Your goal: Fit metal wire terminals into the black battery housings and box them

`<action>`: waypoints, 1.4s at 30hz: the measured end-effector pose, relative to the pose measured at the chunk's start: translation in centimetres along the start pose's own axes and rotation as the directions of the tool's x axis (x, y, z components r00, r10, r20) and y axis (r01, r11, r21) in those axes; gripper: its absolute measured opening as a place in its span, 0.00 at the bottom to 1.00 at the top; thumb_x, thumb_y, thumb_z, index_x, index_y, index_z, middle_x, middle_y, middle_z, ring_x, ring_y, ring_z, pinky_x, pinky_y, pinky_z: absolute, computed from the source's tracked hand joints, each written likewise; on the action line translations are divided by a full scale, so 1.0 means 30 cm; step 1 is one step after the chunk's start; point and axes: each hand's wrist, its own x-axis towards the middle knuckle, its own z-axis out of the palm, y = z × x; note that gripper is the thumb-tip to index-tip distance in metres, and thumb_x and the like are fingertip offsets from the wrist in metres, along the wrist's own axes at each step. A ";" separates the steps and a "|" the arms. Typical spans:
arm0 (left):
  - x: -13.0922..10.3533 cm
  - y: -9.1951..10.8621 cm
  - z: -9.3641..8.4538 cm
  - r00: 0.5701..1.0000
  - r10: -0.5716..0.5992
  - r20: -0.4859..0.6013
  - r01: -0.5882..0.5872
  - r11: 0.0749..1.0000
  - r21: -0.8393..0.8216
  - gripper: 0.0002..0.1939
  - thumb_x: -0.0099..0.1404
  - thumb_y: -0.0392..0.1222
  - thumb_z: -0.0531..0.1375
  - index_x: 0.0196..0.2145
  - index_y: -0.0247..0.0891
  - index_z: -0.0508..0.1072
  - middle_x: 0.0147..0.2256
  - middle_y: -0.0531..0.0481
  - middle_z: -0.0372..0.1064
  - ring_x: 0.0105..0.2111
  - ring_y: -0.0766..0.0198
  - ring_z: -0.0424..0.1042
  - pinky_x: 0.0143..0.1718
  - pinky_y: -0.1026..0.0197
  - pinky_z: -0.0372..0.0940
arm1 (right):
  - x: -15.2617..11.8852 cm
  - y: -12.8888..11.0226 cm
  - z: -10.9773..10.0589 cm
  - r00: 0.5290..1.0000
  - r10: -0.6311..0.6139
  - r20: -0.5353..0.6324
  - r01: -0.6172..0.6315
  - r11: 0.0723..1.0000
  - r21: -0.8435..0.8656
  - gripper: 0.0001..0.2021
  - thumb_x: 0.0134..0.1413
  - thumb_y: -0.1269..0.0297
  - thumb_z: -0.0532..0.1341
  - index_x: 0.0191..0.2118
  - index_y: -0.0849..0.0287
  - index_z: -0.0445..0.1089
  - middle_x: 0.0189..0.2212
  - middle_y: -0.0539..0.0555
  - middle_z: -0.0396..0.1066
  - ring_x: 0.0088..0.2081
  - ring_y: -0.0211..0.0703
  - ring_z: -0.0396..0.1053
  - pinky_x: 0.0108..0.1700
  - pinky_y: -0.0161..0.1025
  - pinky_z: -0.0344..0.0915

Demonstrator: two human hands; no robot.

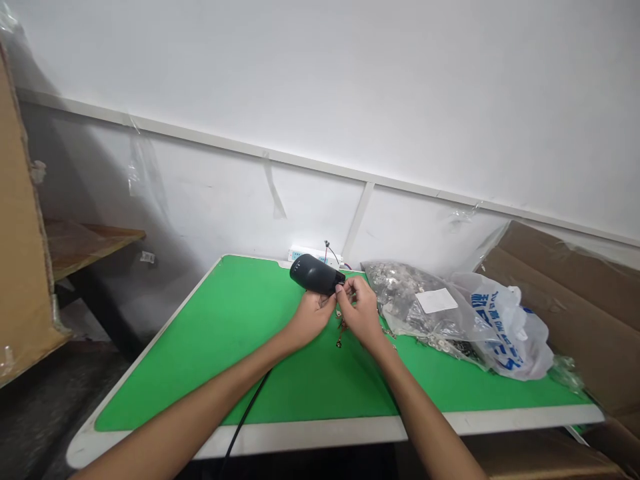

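A smooth black rounded housing (315, 273) with a narrower end at its right is held above the table; I cannot tell what device it is. My left hand (311, 319) is closed at its underside, near the narrow end. At that end, the thumb and fingers of my right hand (359, 305) are pinched together, and what lies between them is too small to make out. Several small metal parts (339, 343) lie on the green tabletop (210, 353) just below the hands. A black cable (247, 413) runs beneath my left forearm and over the front edge.
Against the wall, a white power strip (300, 253) lies at the table's back. On the right are a clear bag of small metal parts (400, 287), a white plastic bag with blue print (520, 340) and brown cardboard (565, 307). Another cardboard piece (23, 233) stands at the left.
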 end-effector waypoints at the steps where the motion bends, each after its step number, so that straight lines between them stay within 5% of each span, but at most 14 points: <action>1: -0.001 -0.003 -0.001 1.000 0.002 -0.001 -0.002 1.000 0.006 0.28 0.69 0.60 0.64 0.55 0.34 0.75 0.53 0.36 0.78 0.55 0.47 0.78 0.63 0.42 0.69 | 0.001 -0.001 -0.002 1.000 0.001 0.012 -0.001 1.000 -0.007 0.12 0.66 0.57 0.58 0.31 0.53 0.61 0.28 0.49 0.64 0.30 0.43 0.63 0.35 0.40 0.61; 10: 0.011 -0.041 -0.012 1.000 -0.011 -0.027 0.012 1.000 0.009 0.27 0.66 0.56 0.68 0.54 0.34 0.76 0.51 0.35 0.79 0.53 0.46 0.80 0.61 0.42 0.71 | 0.026 0.018 -0.035 0.988 0.007 0.152 -0.007 1.000 -0.002 0.11 0.64 0.58 0.57 0.30 0.53 0.61 0.27 0.48 0.64 0.30 0.42 0.63 0.33 0.38 0.60; 27: 0.000 -0.017 0.015 0.988 -0.078 -0.130 0.062 0.990 -0.127 0.28 0.58 0.52 0.74 0.49 0.32 0.77 0.50 0.33 0.80 0.52 0.44 0.81 0.61 0.42 0.71 | 0.019 0.016 -0.015 0.985 0.127 0.112 -0.134 0.989 0.056 0.12 0.60 0.55 0.59 0.28 0.53 0.62 0.25 0.47 0.63 0.28 0.41 0.61 0.31 0.38 0.57; 35: 0.000 -0.011 0.000 0.978 -0.114 -0.176 0.114 0.993 -0.011 0.23 0.58 0.53 0.73 0.43 0.32 0.78 0.43 0.37 0.82 0.47 0.46 0.82 0.53 0.48 0.75 | 0.036 0.020 -0.039 0.930 0.262 0.259 -0.306 0.941 0.147 0.16 0.58 0.46 0.62 0.31 0.53 0.65 0.22 0.45 0.62 0.24 0.40 0.60 0.28 0.37 0.56; 38: 0.015 -0.010 -0.010 0.976 -0.111 -0.188 0.109 0.994 -0.024 0.23 0.56 0.51 0.74 0.42 0.33 0.76 0.42 0.40 0.82 0.45 0.49 0.81 0.50 0.51 0.75 | 0.039 0.032 -0.057 0.941 0.199 0.273 -0.236 0.965 0.111 0.13 0.63 0.50 0.58 0.35 0.54 0.67 0.28 0.49 0.69 0.29 0.44 0.67 0.33 0.39 0.63; 42: 0.034 -0.014 -0.033 0.969 -0.160 -0.187 0.148 0.986 -0.076 0.23 0.51 0.46 0.76 0.39 0.35 0.74 0.39 0.44 0.80 0.41 0.54 0.80 0.45 0.55 0.74 | 0.032 0.042 -0.081 0.954 0.023 0.298 0.014 0.992 -0.123 0.10 0.66 0.57 0.53 0.41 0.55 0.67 0.38 0.56 0.73 0.39 0.50 0.70 0.41 0.44 0.65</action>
